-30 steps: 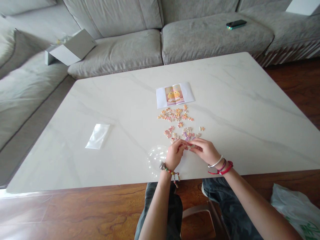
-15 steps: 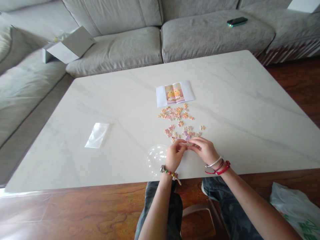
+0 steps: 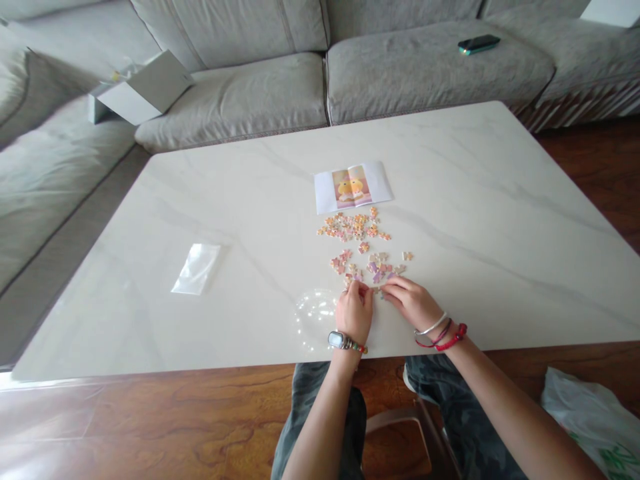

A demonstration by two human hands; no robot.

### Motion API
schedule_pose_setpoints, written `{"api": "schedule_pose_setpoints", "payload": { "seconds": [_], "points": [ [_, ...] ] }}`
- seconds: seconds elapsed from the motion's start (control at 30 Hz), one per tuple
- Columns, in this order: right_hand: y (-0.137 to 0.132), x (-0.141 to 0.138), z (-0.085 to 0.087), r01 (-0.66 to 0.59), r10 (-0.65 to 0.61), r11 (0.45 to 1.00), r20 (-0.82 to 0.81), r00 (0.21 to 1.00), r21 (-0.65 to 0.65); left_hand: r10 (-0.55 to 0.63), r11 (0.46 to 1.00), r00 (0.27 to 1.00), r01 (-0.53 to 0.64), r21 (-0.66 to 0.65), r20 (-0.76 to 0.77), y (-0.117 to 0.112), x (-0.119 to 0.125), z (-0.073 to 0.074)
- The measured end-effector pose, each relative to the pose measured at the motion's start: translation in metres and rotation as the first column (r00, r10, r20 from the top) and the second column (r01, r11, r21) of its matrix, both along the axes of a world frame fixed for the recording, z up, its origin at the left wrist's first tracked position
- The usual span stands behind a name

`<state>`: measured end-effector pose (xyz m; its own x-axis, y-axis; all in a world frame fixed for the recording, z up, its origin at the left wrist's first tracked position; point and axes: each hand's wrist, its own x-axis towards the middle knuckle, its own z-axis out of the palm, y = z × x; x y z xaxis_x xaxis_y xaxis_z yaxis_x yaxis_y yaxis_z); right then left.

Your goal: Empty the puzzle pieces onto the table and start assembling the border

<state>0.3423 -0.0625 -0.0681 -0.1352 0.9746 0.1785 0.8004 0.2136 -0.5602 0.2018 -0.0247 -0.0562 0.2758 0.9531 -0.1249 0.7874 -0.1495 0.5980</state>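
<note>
Small pink and orange jigsaw pieces (image 3: 356, 228) lie scattered on the white marble table (image 3: 250, 213), below a printed reference picture (image 3: 353, 187) of a yellow figure. My left hand (image 3: 354, 311) rests palm down near the front edge, its fingertips pinched on pieces at the near end of the scatter. My right hand (image 3: 411, 301) lies beside it, fingers curled and pressed on small pieces (image 3: 376, 290) between the two hands. The left wrist has a watch and beads, the right several bracelets.
A clear plastic bag (image 3: 197, 268) lies on the table's left, and a clear round lid or dish (image 3: 314, 313) sits left of my left hand. A grey sofa wraps the far side, with a phone (image 3: 479, 44) and a white box (image 3: 145, 87). A plastic bag (image 3: 590, 413) lies on the wooden floor.
My left hand has turned from thumb-up to palm down and settled flat on the table. The right hand has stayed nearly in place. The view has shifted slightly.
</note>
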Motion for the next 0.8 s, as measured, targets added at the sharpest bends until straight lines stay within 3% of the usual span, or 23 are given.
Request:
{"api": "schedule_pose_setpoints", "payload": {
  "seconds": [0.23, 0.6, 0.8],
  "points": [
    [-0.001, 0.001, -0.004, -0.026, 0.027, 1.0, 0.028, 0.999, -0.015, -0.035, 0.999, 0.987, 0.037, 0.009, -0.156, -0.001, 0.002, 0.004],
    [-0.005, -0.009, 0.004, -0.025, 0.018, 0.999, 0.249, 0.968, 0.026, -0.174, 0.983, 0.966, 0.181, 0.02, -0.192, -0.003, 0.001, 0.005],
    [-0.009, -0.012, 0.01, -0.024, 0.02, 1.0, 0.281, 0.959, 0.009, -0.221, 0.973, 0.948, 0.23, 0.013, -0.229, -0.006, -0.001, 0.007]
  ]
}}
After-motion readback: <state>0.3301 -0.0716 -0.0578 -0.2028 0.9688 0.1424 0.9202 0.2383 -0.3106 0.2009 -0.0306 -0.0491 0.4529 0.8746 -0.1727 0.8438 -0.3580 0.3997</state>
